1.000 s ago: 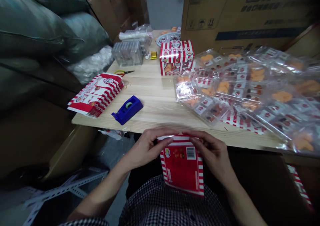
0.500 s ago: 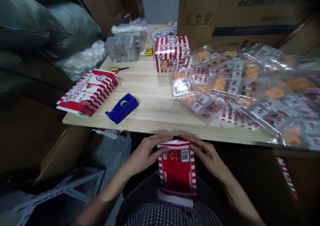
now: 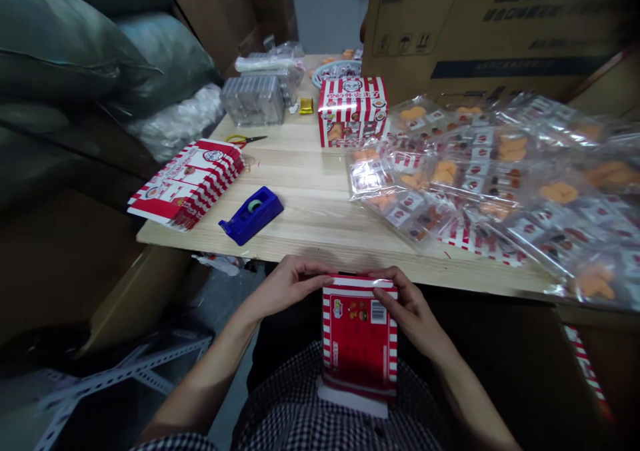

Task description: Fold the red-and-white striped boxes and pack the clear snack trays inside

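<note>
A flat red carton [image 3: 357, 344] with red-and-white striped edges and a barcode is held in front of my body, below the table's front edge. Its lower end, with a white flap, rests against the checked shirt. My left hand [image 3: 295, 281] pinches the carton's top left corner between thumb and fingers. At the top right, my right hand [image 3: 405, 301] grips the edge, thumb on the printed face and fingers behind, partly hidden.
On the wooden table [image 3: 310, 218] lie a blue tape dispenser [image 3: 253, 216], a stack of flat striped cartons [image 3: 187, 181] and scissors [image 3: 245, 140]. Behind stand an assembled striped box [image 3: 353, 112] and clear plastic cases [image 3: 253, 100]. Clear toy packs [image 3: 480, 171] cover the right side.
The view has shifted slightly, so the table things appear a little further right. My left thumb has slid off the carton's face toward its top corner. Both hands still hold the carton.
</note>
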Motion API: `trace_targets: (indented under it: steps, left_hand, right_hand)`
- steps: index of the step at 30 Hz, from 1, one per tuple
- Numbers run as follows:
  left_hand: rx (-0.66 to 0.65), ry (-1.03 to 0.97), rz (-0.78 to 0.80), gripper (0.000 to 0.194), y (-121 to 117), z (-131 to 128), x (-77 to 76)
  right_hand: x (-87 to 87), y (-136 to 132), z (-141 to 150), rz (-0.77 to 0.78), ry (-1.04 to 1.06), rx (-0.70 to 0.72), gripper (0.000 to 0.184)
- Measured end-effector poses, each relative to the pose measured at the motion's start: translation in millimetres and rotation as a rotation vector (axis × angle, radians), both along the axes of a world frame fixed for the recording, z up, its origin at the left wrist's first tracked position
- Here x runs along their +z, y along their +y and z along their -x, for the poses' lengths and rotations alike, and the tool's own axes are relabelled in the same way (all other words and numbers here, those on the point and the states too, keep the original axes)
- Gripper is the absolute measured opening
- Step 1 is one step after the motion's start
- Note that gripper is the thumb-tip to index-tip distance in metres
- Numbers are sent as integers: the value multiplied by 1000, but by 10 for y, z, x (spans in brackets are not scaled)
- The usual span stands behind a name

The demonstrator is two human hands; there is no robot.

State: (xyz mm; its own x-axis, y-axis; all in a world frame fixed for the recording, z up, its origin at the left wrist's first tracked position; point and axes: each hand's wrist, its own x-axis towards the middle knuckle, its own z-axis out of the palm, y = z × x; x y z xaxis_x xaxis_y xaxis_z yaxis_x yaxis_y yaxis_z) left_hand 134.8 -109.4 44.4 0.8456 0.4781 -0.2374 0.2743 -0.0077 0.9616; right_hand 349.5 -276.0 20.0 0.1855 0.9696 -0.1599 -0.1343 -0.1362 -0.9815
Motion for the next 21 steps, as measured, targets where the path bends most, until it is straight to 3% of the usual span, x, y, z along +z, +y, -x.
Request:
trace_targets:
  steps: [6, 15, 21]
  left_hand:
    - [24, 39, -32, 28, 10, -105, 8]
    - [-12, 9, -306, 31, -132, -50, 143]
    - [67, -26, -365, 35, -284, 8, 60]
  right_hand:
    - [-10, -9, 36, 32, 8, -8, 27]
    - [-52, -5, 71, 82, 141, -93, 34]
    - [-13, -14, 129, 100, 281, -157, 36]
